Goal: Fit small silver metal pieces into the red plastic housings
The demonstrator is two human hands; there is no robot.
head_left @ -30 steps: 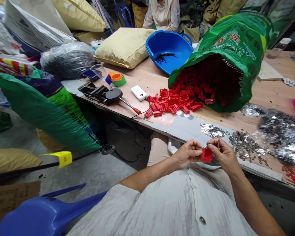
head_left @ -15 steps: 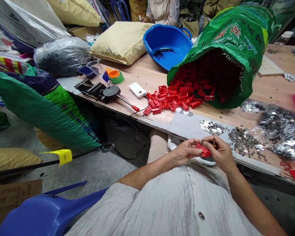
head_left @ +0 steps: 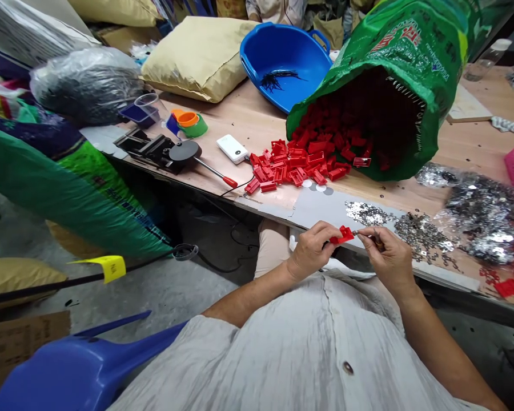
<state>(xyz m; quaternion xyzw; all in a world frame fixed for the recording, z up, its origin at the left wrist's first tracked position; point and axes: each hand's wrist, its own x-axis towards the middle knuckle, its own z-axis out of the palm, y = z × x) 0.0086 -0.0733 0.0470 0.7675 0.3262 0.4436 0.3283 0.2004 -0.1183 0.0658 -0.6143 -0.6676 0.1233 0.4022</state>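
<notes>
**Red moulded plastic piece (head_left: 341, 234) raised and pinched at the fingertips**

The piece has moved up and towards the far side since a moment ago. It now sits above the near edge of the light wooden table (head_left: 257, 123), over a grey card sheet (head_left: 325, 208). The left hand (head_left: 310, 251) grasps it firmly by its left end between the fingertips. The right hand (head_left: 388, 260) has drawn slightly apart and is closed in a tight pinch on a thin metal pin (head_left: 362, 232), which points at the piece; whether the two touch is too small to tell.

Further away, a heap of similar red pieces (head_left: 295, 162) spills from the mouth of a green woven plastic sack (head_left: 411, 40). Loose silver metal parts (head_left: 424, 237) lie scattered on the table to the right of the hands.
</notes>
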